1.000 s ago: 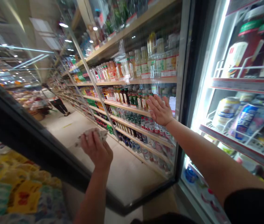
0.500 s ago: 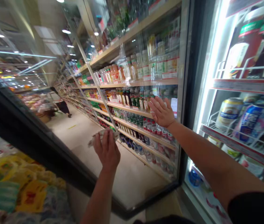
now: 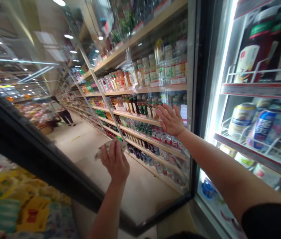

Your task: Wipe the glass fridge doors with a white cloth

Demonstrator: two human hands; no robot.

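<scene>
A greyish cloth (image 3: 103,152) lies bunched under my left hand (image 3: 117,162), whose fingers press it against the pane of an open glass door (image 3: 165,210). Higher up and to the right, my right hand (image 3: 170,120) rests flat on the same pane, fingers stretched out and holding nothing. Through the glass I see shelves of bottles behind both hands. The part of the cloth beneath my left fingers and palm is hidden.
At right stands a lit cooler with drink cans (image 3: 242,119) and large bottles (image 3: 259,43) on wire-fronted shelves (image 3: 257,89). Yellow packages (image 3: 34,212) are piled at lower left. Beyond the glass, a person (image 3: 62,111) is in the aisle (image 3: 81,139).
My left hand and the cloth have shifted very slightly right. My right hand stays flat on the glass. The distant person's legs have changed position, and the view has moved a little.
</scene>
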